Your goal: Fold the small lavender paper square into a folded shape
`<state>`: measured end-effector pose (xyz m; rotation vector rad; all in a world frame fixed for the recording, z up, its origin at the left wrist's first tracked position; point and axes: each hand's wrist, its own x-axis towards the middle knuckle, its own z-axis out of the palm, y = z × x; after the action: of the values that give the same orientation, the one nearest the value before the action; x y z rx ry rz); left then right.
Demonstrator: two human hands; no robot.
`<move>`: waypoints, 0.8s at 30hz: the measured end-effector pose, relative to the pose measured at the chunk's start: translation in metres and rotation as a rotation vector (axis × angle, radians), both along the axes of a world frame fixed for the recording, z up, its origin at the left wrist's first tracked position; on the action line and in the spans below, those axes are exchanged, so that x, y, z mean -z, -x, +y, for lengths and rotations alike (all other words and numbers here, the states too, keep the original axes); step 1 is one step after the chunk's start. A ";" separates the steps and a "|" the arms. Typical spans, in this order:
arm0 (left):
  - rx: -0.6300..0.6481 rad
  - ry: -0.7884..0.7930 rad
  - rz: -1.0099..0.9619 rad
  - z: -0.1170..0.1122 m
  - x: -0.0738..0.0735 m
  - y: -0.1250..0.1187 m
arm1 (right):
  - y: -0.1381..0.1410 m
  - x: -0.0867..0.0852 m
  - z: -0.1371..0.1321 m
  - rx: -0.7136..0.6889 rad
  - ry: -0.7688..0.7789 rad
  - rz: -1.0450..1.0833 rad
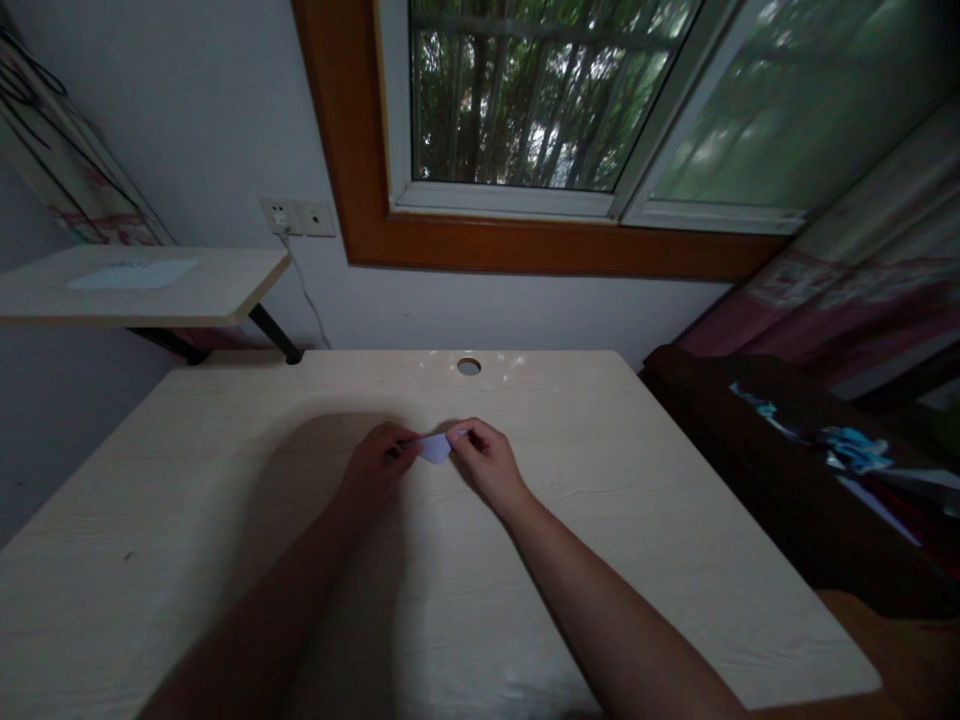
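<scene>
A small piece of folded pale purple paper [435, 449] is stretched between my two hands, just over the desk. On its left end the fingers of my left hand [381, 458] are closed in a pinch. My right hand [487, 455] pinches the paper's right end between thumb and fingers, and a bit of it shows past the fingertips. The paper's lower edge comes to a blunt angle. Its ends are partly hidden by my fingers.
The light wooden desk [600, 500] has a round cable hole [469, 367] near its back edge. A raised shelf [247, 275] with a pale sheet [133, 274] stands at the left. Beyond the right edge is dark furniture [750, 440] bearing blue cloth-like items [855, 450].
</scene>
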<state>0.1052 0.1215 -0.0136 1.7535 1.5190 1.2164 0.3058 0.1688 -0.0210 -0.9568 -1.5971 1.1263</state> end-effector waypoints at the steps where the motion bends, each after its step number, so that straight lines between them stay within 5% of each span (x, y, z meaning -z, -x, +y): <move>1: 0.015 0.003 0.026 0.000 0.000 0.000 | 0.000 -0.001 -0.001 -0.011 -0.009 -0.011; 24: 0.105 -0.045 0.199 -0.005 0.000 0.000 | 0.001 -0.011 -0.013 -0.180 -0.420 -0.351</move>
<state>0.1048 0.1164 -0.0132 2.0089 1.4962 1.0580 0.3045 0.1562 -0.0104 -0.7661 -2.1354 0.7147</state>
